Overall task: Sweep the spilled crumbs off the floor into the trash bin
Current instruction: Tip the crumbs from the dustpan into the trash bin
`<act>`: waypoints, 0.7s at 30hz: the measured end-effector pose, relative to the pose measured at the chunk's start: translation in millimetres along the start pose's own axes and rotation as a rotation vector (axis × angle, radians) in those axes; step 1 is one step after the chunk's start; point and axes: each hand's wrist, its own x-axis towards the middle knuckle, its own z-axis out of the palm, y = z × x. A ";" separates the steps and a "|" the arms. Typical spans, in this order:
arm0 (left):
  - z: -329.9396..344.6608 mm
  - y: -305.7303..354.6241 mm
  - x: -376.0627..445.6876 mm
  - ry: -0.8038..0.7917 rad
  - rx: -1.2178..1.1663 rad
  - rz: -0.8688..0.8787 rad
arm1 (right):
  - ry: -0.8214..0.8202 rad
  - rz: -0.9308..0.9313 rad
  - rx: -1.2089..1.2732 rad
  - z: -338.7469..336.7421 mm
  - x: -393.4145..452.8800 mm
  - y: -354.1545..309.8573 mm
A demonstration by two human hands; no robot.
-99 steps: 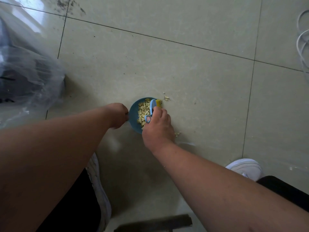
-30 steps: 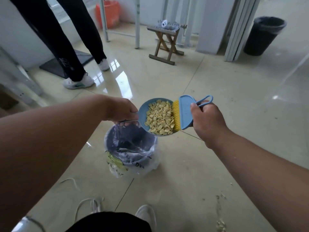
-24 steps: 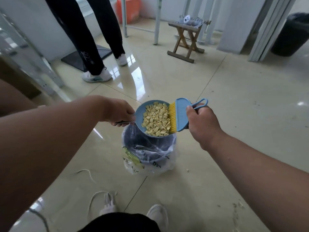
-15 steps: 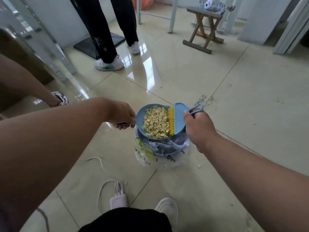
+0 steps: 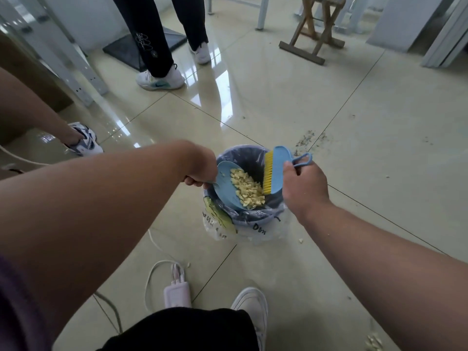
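Observation:
A small trash bin (image 5: 249,221) lined with a clear printed bag stands on the tiled floor in the middle of the view. My left hand (image 5: 201,165) grips the handle of a blue dustpan (image 5: 225,184), tilted down over the bin's mouth. Pale yellow crumbs (image 5: 248,190) have slid to the pan's lower edge. My right hand (image 5: 302,186) holds a blue hand brush (image 5: 277,168) with yellow bristles, set against the crumbs at the pan's right side.
A person's legs and white shoes (image 5: 160,78) stand at the back left; another foot (image 5: 84,143) is at left. A pink power strip (image 5: 177,295) with white cables lies near my shoe (image 5: 253,304). A wooden stool (image 5: 312,34) is behind. Scattered dirt (image 5: 307,140) and loose crumbs (image 5: 373,342) lie on the floor.
I carried the loaded dustpan and brush from the floor to above the bin. In the last half second the pan tilted down and the crumbs slid toward its lower edge.

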 end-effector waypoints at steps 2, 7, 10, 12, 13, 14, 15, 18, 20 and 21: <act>-1.5 -0.8 3.1 0.006 -0.001 0.000 | -0.049 0.007 0.090 2.0 0.4 -8.1; -6.1 -8.3 11.9 -0.033 -0.066 -0.008 | -0.252 0.157 0.360 19.0 -2.0 -19.7; -9.9 -5.3 8.6 0.005 -0.027 0.028 | -0.299 0.276 0.460 29.3 -2.3 -17.6; -13.6 -3.4 5.8 0.013 -0.007 0.052 | -0.296 0.307 0.465 33.6 -2.3 -13.0; -15.1 -2.9 4.8 0.008 0.000 0.054 | -0.271 0.291 0.413 34.0 -2.3 -11.0; -15.9 -2.9 5.6 -0.004 -0.002 0.049 | -0.232 0.265 0.334 33.0 -2.2 -9.4; -16.1 -3.6 7.1 -0.019 -0.011 0.043 | -0.187 0.237 0.255 30.7 -2.5 -8.8; -17.1 -3.8 8.3 -0.043 -0.030 0.036 | -0.126 0.223 0.253 26.3 0.4 -7.7; -18.5 -1.6 6.4 -0.049 -0.015 0.034 | -0.161 0.269 0.418 26.9 2.7 -11.4; -18.9 0.5 4.2 -0.047 -0.008 0.039 | -0.191 0.307 0.523 26.9 2.3 -14.6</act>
